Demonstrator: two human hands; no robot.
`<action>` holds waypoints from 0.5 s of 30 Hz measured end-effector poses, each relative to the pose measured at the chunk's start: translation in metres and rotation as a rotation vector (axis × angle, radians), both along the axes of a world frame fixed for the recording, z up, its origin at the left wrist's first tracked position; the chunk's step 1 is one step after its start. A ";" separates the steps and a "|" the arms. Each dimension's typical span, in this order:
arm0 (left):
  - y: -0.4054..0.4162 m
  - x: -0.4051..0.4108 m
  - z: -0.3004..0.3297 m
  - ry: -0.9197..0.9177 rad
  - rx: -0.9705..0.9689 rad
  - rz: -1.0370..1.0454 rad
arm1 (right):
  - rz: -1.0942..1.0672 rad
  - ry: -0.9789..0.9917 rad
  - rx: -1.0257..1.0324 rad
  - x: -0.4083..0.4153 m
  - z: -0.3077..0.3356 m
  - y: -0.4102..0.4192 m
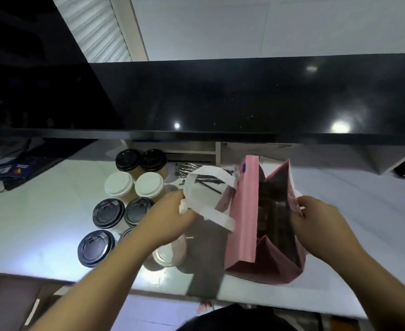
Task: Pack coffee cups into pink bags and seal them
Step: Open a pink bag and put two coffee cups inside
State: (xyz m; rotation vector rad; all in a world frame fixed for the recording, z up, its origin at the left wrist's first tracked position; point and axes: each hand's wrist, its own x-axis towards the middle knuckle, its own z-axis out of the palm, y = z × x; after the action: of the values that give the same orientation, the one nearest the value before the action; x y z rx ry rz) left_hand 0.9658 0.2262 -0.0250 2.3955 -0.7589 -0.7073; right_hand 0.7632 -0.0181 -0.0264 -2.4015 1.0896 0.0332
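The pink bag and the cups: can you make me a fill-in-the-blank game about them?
1. The bag standing open on the table is ____.
2. The left hand grips the bag's white ____.
3. The two cups between the black-lidded ones have ____ lids.

Missing words: pink; handle; white.

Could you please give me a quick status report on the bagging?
Left hand grips white handle; right hand holds far rim. Pink bag open, upright. Cups wait left.

Cups (125, 201) left of bag (263, 225) on table (41, 225); straws (203, 177) behind, shelf (244, 99) above.
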 end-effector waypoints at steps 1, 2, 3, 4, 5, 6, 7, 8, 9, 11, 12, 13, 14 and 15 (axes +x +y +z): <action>0.003 0.015 -0.010 -0.137 0.130 -0.094 | -0.011 0.014 -0.001 0.000 0.000 0.001; 0.003 0.027 -0.019 -0.224 0.244 -0.172 | -0.021 0.025 0.000 0.000 0.000 0.003; 0.004 0.036 -0.028 -0.264 0.322 -0.230 | -0.030 0.028 0.002 0.000 0.000 0.004; 0.004 0.043 -0.037 -0.282 0.379 -0.272 | -0.036 0.024 0.000 0.000 0.000 0.006; 0.004 0.048 -0.044 -0.296 0.423 -0.296 | -0.040 0.017 -0.005 0.000 0.001 0.007; 0.004 0.052 -0.051 -0.307 0.459 -0.302 | -0.041 0.008 -0.011 0.001 0.001 0.008; 0.004 0.055 -0.058 -0.317 0.493 -0.298 | -0.043 0.002 -0.011 0.001 0.002 0.008; 0.004 0.057 -0.062 -0.325 0.529 -0.292 | -0.046 -0.004 -0.007 0.002 0.002 0.009; 0.003 0.059 -0.065 -0.333 0.560 -0.290 | -0.048 -0.007 -0.003 0.002 0.003 0.009; 0.000 0.058 -0.065 -0.343 0.582 -0.285 | -0.041 -0.004 -0.003 0.002 0.002 0.009; -0.002 0.057 -0.061 -0.345 0.569 -0.276 | -0.033 0.000 -0.005 0.001 0.001 0.008; -0.004 0.054 -0.054 -0.344 0.541 -0.261 | -0.024 0.002 -0.004 0.001 0.001 0.007; -0.006 0.052 -0.044 -0.336 0.497 -0.233 | -0.015 0.001 0.004 0.000 0.001 0.006; -0.009 0.049 -0.030 -0.327 0.438 -0.192 | -0.007 -0.001 0.019 -0.001 0.002 0.006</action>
State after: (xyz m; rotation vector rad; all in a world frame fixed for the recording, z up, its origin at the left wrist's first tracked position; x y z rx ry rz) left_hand 1.0146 0.2171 -0.0548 2.9105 -1.0696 -0.6111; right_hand 0.7623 -0.0125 -0.0246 -2.3803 1.0924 0.0392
